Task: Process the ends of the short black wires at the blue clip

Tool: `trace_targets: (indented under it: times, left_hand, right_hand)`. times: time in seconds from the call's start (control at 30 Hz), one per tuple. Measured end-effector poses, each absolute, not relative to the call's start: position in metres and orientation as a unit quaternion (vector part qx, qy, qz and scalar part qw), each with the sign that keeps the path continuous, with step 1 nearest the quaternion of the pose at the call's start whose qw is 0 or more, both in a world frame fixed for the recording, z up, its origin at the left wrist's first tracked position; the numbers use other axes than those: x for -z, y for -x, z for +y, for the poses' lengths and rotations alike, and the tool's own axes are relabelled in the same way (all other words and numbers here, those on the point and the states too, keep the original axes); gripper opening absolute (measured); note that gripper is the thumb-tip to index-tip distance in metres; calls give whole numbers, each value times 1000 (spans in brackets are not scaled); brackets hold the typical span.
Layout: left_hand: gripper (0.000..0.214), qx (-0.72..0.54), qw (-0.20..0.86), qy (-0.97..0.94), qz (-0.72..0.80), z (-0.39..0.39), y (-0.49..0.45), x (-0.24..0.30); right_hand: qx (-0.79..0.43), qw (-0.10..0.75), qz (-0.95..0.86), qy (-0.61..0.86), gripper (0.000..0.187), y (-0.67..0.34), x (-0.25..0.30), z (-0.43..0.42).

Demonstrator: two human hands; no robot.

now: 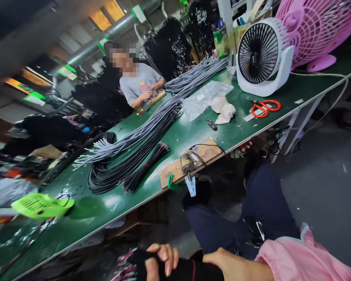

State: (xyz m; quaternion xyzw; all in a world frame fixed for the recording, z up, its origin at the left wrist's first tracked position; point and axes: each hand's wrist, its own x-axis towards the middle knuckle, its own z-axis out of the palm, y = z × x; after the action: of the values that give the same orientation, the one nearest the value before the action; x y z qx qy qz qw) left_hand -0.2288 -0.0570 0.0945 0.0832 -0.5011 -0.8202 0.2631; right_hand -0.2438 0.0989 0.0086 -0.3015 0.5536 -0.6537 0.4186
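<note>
At the bottom edge, a bundle of black cables (179, 271) with a red tie and bare reddish and white wire ends lies across my lap side. My left hand (163, 258) curls round it near the wire ends, thumb and fingers closed. Further right, my right hand (234, 266), under a pink sleeve, grips the same bundle; its fingers are mostly hidden below the picture. On the table edge ahead, a wooden board (212, 152) carries a small motor-like device (187, 162) with a light blue clip (190, 185) hanging from it.
Black cable bundles (146, 168) and long grey cables (152, 127) lie on the green table (105, 210). Orange-handled scissors (265, 108), a white fan (260, 58), a pink fan (318, 31) and a green fan (41, 205) rest there too. A co-worker (142, 84) sits across.
</note>
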Motion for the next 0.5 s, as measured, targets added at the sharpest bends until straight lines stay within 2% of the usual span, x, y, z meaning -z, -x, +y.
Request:
trace_targets:
  times: [0.07,0.13,0.23,0.3,0.37,0.43,0.47,0.5]
  left_hand:
    - [22,795,291,-180,-500,-37,233,-101]
    - [26,771,294,-211,-524,-21,238,-104]
    - [24,782,228,-222,-535,-10,245,-100]
    - [23,765,189,-233,-570,-9,248,-93]
    - [27,725,170,-247,-620,-10,251,-86]
    - [31,713,150,-272,-628,-11,253,-80]
    - [31,715,145,-281,-623,-12,254,-77]
    - [31,719,145,-288,-616,-12,255,-75]
  right_hand:
    - [650,371,610,262,25,241,-14,104]
    - [636,354,645,233,28,237,-16,108]
    - [609,358,668,234,29,237,-12,116]
    - [559,354,691,291,43,245,-10,124]
    - [546,315,722,285,51,260,-17,133]
    - [578,265,733,241,23,279,-33,140]
    - [595,225,740,220,17,289,-44,142]
    - [612,182,741,206,22,298,-56,143]
